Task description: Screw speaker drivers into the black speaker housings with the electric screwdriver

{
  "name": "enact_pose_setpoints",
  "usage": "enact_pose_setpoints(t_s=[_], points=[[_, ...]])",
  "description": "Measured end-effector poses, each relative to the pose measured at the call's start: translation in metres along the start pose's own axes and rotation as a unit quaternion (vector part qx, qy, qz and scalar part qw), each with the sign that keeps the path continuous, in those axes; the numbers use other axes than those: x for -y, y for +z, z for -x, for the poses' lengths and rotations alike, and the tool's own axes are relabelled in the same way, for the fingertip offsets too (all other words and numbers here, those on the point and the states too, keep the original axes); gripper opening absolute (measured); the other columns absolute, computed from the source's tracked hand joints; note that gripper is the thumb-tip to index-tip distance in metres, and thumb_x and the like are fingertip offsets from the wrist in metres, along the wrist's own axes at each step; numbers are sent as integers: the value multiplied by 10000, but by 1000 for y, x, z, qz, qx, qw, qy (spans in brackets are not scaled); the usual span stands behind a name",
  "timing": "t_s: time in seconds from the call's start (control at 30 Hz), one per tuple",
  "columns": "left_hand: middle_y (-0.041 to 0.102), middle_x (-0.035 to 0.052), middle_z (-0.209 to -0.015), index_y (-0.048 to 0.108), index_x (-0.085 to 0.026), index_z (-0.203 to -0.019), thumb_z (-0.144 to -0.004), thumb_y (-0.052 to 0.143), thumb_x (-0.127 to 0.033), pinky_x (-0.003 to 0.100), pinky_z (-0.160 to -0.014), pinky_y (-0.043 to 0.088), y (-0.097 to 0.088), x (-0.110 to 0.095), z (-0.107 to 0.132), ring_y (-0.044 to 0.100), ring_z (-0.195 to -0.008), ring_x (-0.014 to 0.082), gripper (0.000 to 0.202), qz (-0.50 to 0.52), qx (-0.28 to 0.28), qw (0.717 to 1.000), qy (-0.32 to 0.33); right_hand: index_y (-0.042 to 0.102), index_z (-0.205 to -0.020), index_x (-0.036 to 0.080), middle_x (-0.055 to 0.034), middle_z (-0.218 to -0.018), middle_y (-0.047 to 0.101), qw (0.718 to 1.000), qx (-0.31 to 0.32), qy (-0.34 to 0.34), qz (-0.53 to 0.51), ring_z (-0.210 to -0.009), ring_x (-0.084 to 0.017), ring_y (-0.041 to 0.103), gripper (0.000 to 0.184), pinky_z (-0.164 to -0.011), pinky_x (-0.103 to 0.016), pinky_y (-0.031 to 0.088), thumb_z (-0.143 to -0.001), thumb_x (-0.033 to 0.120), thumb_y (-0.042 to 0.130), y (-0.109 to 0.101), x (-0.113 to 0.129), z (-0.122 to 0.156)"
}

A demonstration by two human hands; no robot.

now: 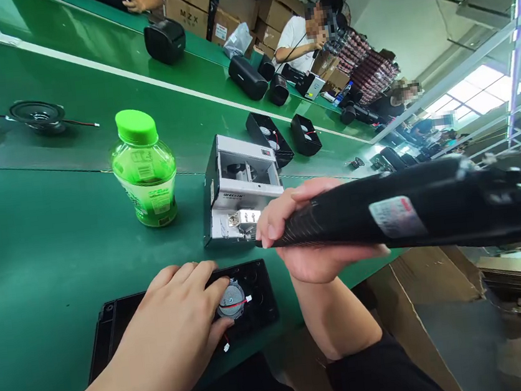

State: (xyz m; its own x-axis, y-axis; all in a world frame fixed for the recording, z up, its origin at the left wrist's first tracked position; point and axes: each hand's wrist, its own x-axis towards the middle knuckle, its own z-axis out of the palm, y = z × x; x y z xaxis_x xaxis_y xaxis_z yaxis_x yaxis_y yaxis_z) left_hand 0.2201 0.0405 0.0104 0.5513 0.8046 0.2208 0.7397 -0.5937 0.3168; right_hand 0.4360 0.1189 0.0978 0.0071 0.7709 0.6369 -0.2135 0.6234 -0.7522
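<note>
My left hand (179, 305) lies over a black speaker housing (258, 283) on the green bench. Its thumb and index finger are curled around the round grey speaker driver (231, 299) inside; a red and black lead with a white plug crosses the driver. In my right hand (312, 258) is a thick black electric screwdriver (342, 214), held level, with a ridged grip and a paper label. Its tip is hidden behind my fingers. Just behind that hand stands a grey and black screw feeder (250, 190), partly covered by the fingers.
A green-capped bottle (147, 171) stands left of the feeder. Behind are two open black housings (269, 137) and a loose speaker (37, 114). Black speaker cases (247, 78) line the far bench. Cardboard boxes (418, 303) sit at lower right. Other people work across the bench.
</note>
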Motion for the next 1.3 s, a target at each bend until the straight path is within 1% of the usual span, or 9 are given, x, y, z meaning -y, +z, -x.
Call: enact_pose_setpoints(t_s=[0.17,0.33,0.5,0.67,0.77,0.9,1.03,1.17,1.3], points=[[927,94,-1366,954,-311,-1304,-893,1046,-245,586,-1018,683,1,0,-1,887,-1167,380,426,6,5,1000,-3,895,-1253,337,59,-715,812,999,-20,37,-17,-481,-199,688,788,-488,-327,629,-954,1065,888,-3,4,1],[927,94,-1388,957,-308,-1334,-902,1048,-259,599,-1022,683,2,1,1,887,-1181,385,444,7,2,1000,1,955,-1259,357,48,-764,839,999,-22,-12,-24,-546,-195,731,696,-536,-331,668,-985,997,929,-9,10,-5],[924,86,-1336,956,-299,-1313,-861,1070,-233,596,-992,673,1,1,2,884,-1126,377,470,6,-23,1000,13,957,-1210,349,44,-752,819,998,2,-57,-12,-572,-192,731,645,-566,-342,668,-1081,972,850,-6,4,-3],[920,101,-1323,945,-288,-1295,-865,1062,-236,598,-967,662,2,1,2,879,-1121,391,448,-3,-29,999,19,913,-1277,357,55,-745,805,1000,4,-20,-1,-527,-186,688,727,-528,-336,619,-1052,1040,809,-2,-3,-7],[916,115,-1350,946,-281,-1284,-874,1031,-235,597,-971,657,5,3,2,879,-1141,396,421,-12,-35,999,23,826,-1357,356,81,-703,707,999,-35,-18,0,-441,-160,579,813,-436,-291,507,-1098,1107,652,1,-15,-17],[907,102,-1340,954,-296,-1289,-902,1001,-258,596,-1001,656,7,6,3,862,-1121,373,392,-14,-15,1000,15,782,-1424,357,95,-668,610,997,-74,25,7,-399,-158,491,746,-391,-279,425,-1168,1021,558,4,-24,-25],[906,107,-1414,950,-306,-1347,-953,973,-292,614,-1029,654,4,8,2,865,-1191,393,395,0,7,1000,12,801,-1400,388,99,-660,618,995,-100,7,-16,-386,-158,489,725,-381,-285,468,-1128,1045,656,-3,10,-14],[902,87,-1426,945,-359,-1342,-998,915,-304,646,-1057,640,-1,11,1,862,-1212,405,350,31,42,999,-7,904,-1397,402,60,-739,748,996,-48,67,-37,-463,-169,630,582,-491,-324,642,-1157,922,804,-16,61,17],[901,87,-1432,929,-403,-1342,-984,903,-305,671,-1054,624,-3,15,1,863,-1213,432,373,37,43,998,-4,964,-1458,410,42,-733,746,994,-18,102,-28,-526,-192,695,662,-562,-357,691,-1222,939,645,-16,78,56]])
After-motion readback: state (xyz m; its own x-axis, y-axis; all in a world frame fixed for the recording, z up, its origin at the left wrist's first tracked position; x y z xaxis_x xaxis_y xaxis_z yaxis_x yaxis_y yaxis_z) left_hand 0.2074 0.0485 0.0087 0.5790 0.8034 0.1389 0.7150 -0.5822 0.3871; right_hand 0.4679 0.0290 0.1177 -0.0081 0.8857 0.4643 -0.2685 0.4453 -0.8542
